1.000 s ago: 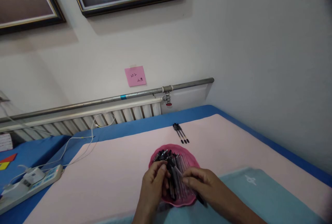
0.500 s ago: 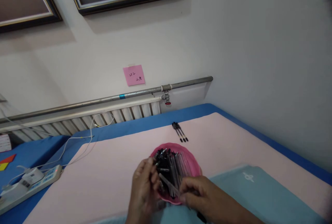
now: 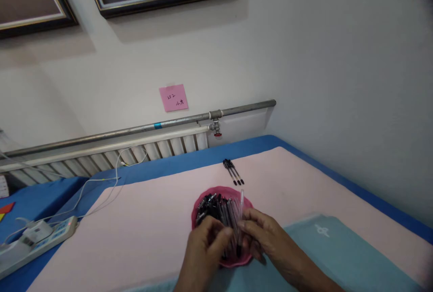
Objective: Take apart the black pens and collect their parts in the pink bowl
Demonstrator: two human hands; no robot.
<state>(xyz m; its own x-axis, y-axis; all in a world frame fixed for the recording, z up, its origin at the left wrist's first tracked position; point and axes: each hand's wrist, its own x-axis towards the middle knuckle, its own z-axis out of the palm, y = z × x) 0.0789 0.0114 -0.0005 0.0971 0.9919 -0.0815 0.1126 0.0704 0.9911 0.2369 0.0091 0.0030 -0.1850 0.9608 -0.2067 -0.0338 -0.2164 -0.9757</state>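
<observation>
A round pink basket (image 3: pixel 223 188) holds black pen parts (image 3: pixel 210 204) on its left and clear tubes (image 3: pixel 232 210) on its right. Over its right side, my right hand (image 3: pixel 265 235) pinches a clear pen barrel (image 3: pixel 241 206), which stands nearly upright with a dark end at the bottom. My left hand (image 3: pixel 209 247) is over the front left of the basket, its thumb and fingers curled together close to the barrel. Whatever may be between those fingertips is hidden. Beyond the basket, three black-capped pens (image 3: pixel 233 172) lie side by side.
A pale pink sheet (image 3: pixel 145 229) covers the blue table (image 3: pixel 250 143), with a teal cloth (image 3: pixel 304 242) at the front right. At left lies a power strip (image 3: pixel 61 233) with plugs and white cables. Behind are a radiator (image 3: pixel 162 147) and a pipe (image 3: pixel 246 108).
The clear barrel has turned from slanted to nearly upright in my right hand, which has risen slightly. My left hand has shifted right and down, nearer the barrel.
</observation>
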